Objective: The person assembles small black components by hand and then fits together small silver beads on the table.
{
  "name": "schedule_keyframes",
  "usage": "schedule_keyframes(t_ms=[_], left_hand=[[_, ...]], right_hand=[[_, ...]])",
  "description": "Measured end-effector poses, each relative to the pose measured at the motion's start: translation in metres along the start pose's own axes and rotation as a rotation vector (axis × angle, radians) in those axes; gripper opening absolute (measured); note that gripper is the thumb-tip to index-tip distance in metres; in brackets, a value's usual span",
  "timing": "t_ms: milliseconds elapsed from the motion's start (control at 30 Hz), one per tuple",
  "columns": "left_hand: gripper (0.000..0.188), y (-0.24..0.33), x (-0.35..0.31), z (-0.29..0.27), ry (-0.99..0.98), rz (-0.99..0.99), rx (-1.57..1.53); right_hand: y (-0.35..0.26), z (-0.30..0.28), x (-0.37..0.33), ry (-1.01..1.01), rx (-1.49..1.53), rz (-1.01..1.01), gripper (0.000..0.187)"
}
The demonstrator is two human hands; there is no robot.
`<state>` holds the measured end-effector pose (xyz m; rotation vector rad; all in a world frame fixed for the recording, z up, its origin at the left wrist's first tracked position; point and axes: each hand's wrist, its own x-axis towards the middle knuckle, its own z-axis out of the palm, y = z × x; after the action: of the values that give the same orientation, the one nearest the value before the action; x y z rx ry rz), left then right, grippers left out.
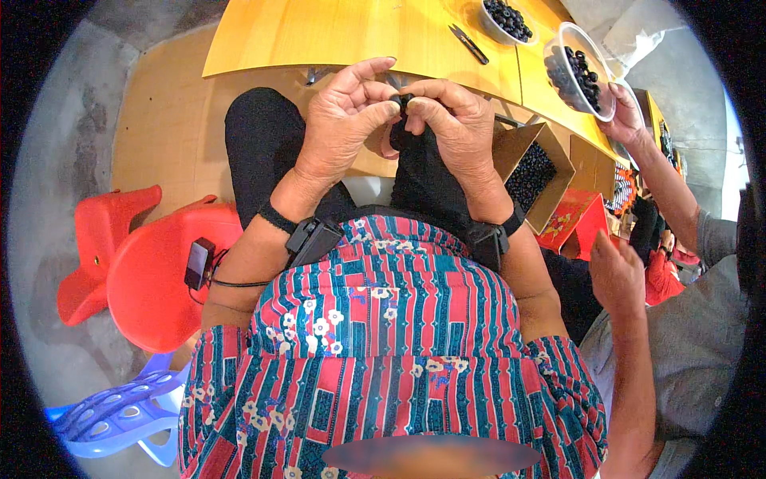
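In front of the table's near edge, over my knees, my left hand (341, 120) and my right hand (459, 128) meet. Between their thumbs and index fingers they pinch a small black part (402, 101), partly covered by the fingertips; it looks like a short ring, though its exact kind cannot be made out. The other fingers of my left hand are loosely raised. On the yellow table (335, 36) beyond lie black thread snips (468, 44). Farther right stands a clear round tub (499, 33) of similar black parts.
At my right a co-worker's hand (625, 120) holds a tilted clear container (568, 40) of black parts. Below it, a cardboard box (563, 177) holds many small dark pieces. Red chairs (159, 271) and a blue plastic stool (120, 407) stand at my left.
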<state>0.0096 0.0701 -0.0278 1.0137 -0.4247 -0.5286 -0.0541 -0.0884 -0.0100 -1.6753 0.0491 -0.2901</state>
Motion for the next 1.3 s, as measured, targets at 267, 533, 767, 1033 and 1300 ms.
schedule_keyframes(t_ms=[267,533,767,1033,1300], left_hand=[[0.048,-0.005,0.000,0.006,0.057,0.028,-0.023],[0.044,-0.009,-0.001,0.010,0.123,0.040,-0.039],[0.042,-0.013,-0.001,0.006,0.122,-0.002,-0.100],[0.044,-0.005,0.000,0.000,0.044,-0.012,0.036],[0.043,-0.008,-0.003,0.003,0.083,0.053,0.019]], right_hand=[[0.022,0.031,-0.009,0.244,0.385,-0.004,0.010],[0.024,0.034,-0.010,0.344,0.268,-0.080,0.009],[0.025,0.021,-0.006,0.278,-0.030,-0.223,0.010],[0.015,0.010,0.000,0.188,-0.286,-0.404,0.010],[0.020,0.022,-0.009,0.197,0.117,-0.109,0.007]])
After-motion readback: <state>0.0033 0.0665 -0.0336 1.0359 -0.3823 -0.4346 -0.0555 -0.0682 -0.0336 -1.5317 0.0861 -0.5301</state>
